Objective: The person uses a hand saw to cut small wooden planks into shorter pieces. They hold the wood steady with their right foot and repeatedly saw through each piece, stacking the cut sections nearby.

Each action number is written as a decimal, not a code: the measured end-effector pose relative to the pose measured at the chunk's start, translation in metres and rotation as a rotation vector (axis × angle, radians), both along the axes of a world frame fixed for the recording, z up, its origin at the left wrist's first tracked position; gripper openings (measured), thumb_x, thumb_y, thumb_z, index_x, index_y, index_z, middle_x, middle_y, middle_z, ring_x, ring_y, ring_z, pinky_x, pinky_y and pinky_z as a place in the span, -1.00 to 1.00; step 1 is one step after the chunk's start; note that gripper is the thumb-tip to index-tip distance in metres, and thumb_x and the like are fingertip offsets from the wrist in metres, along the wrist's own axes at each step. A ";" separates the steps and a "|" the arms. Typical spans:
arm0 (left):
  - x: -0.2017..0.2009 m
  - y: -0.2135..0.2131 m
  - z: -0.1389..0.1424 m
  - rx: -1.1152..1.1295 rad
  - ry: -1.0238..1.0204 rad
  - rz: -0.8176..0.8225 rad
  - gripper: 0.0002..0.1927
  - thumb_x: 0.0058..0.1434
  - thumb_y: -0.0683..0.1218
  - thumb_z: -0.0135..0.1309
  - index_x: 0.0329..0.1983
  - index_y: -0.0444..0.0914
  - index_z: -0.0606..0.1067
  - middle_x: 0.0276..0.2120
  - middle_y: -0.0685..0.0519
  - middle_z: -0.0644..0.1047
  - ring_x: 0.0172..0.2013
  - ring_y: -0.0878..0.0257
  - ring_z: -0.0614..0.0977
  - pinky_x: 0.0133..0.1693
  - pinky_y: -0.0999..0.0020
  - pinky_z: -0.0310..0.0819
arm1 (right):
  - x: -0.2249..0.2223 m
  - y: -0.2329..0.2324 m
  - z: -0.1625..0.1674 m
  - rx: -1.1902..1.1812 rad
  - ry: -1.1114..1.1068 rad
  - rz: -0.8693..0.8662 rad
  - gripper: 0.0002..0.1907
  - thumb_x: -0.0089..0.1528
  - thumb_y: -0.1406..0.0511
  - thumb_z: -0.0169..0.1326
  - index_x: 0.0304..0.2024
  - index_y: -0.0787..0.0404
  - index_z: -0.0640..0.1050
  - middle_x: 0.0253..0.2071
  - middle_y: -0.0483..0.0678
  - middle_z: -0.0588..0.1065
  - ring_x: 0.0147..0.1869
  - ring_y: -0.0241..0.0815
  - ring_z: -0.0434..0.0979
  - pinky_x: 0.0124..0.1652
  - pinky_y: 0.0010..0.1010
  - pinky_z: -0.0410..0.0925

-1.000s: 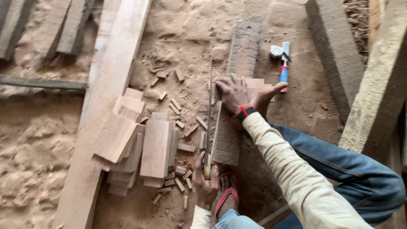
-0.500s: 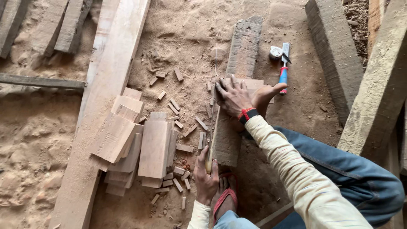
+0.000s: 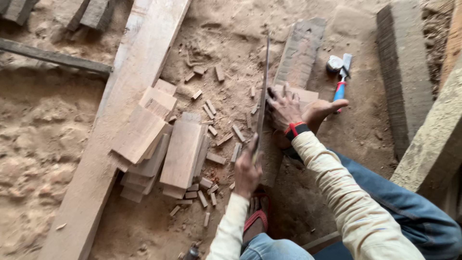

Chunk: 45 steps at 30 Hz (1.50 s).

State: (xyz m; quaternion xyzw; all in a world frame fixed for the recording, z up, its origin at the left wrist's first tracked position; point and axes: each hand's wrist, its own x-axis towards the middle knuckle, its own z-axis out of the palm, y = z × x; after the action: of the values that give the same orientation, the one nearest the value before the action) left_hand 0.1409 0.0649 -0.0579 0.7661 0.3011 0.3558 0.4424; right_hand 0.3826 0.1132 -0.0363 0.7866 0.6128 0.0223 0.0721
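1. The long plank [image 3: 120, 144] lies bare on the sawdust, uncut as far as shows.
2. Your board [image 3: 293, 103] is only partly sawn; your right hand [image 3: 293, 110] presses it flat, fingers spread wide.
3. A stack of cut pieces [image 3: 166, 149] sits left of it: a good share looks done.
4. Your saw [image 3: 262, 96] stands in the cut, your left hand [image 3: 248, 168] closed round its handle.
5. Offcuts [image 3: 211, 110] litter the ground between.

The saw's handle is hidden inside the left hand [image 3: 248, 171]. The right hand [image 3: 293, 110] covers part of the board [image 3: 301, 94] beneath it. A long plank [image 3: 120, 120] and grey timbers [image 3: 404, 72] are cut off by the picture's edges.
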 end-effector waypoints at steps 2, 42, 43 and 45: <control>0.024 0.024 -0.003 -0.039 0.033 0.003 -0.44 0.49 -0.08 -0.07 0.51 -0.01 0.11 -0.17 -0.10 0.66 -0.66 0.32 0.45 -0.64 0.44 0.47 | -0.002 0.001 0.007 0.004 -0.098 0.038 -0.23 0.16 0.08 0.17 0.41 -0.17 0.25 0.47 -0.09 0.16 0.44 0.40 0.14 0.08 0.32 0.31; -0.128 -0.061 0.069 -0.024 0.025 -0.059 -0.42 0.50 -0.02 -0.15 0.54 -0.15 0.06 -0.06 -0.23 0.57 -0.38 0.10 0.61 -0.45 0.26 0.58 | -0.001 0.008 -0.005 0.049 -0.056 -0.094 -0.01 0.09 -0.17 0.14 0.42 0.12 0.17 0.40 -0.07 0.20 0.36 0.34 0.12 -0.04 0.43 0.22; -0.130 -0.064 0.064 -0.158 0.063 -0.068 -0.42 0.46 0.00 -0.11 0.51 -0.13 0.09 -0.14 -0.12 0.64 -0.52 0.25 0.57 -0.56 0.36 0.54 | -0.001 0.011 -0.007 -0.007 -0.051 -0.121 0.03 0.08 -0.19 0.15 0.43 0.12 0.15 0.40 -0.04 0.20 0.37 0.30 0.12 0.01 0.42 0.19; -0.130 -0.066 0.045 -0.277 0.129 -0.065 -0.41 0.43 0.03 -0.07 0.49 -0.10 0.13 -0.27 0.00 0.69 -0.67 0.40 0.47 -0.67 0.46 0.44 | -0.001 0.015 -0.009 -0.125 -0.032 -0.177 0.09 0.05 -0.24 0.18 0.44 0.12 0.12 0.38 0.03 0.18 0.39 0.21 0.11 0.11 0.39 0.14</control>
State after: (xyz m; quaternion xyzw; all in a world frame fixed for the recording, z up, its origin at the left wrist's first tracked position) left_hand 0.0104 -0.0015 -0.0128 0.7282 0.3504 0.2465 0.5350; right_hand 0.3818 0.1280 -0.0455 0.8313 0.5398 -0.0098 0.1325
